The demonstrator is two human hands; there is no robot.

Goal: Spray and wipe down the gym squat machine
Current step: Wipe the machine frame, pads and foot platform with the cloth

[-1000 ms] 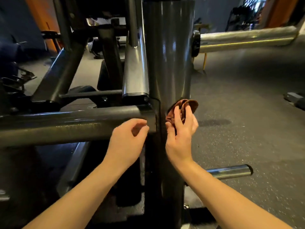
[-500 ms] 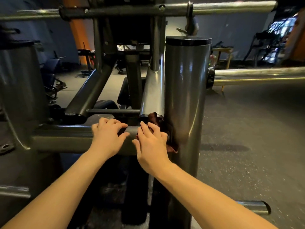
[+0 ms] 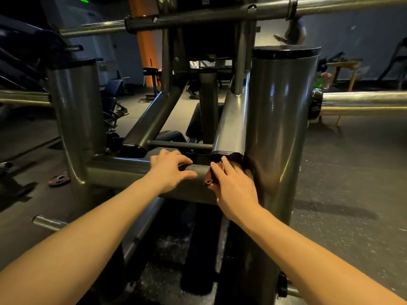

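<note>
The squat machine's dark grey steel frame fills the view, with a thick upright post (image 3: 279,133) at right and a horizontal crossbar (image 3: 119,170) running left from it. My right hand (image 3: 233,186) presses a crumpled brown cloth (image 3: 231,164) onto the crossbar where it meets the post. The cloth is mostly hidden under the hand. My left hand (image 3: 170,170) rests on top of the crossbar just left of the cloth, fingers spread and bent over the tube. No spray bottle is in view.
A second upright post (image 3: 77,119) stands at left. A long bar (image 3: 363,100) juts out to the right, another bar (image 3: 198,18) crosses overhead. A small weight plate (image 3: 59,179) lies on the floor at left. Short pegs stick out low at left and right. Rubber floor lies to the right.
My right hand carried the cloth from the right post's front face leftward onto the crossbar joint. My left hand shifted onto the crossbar's top. The camera view rose.
</note>
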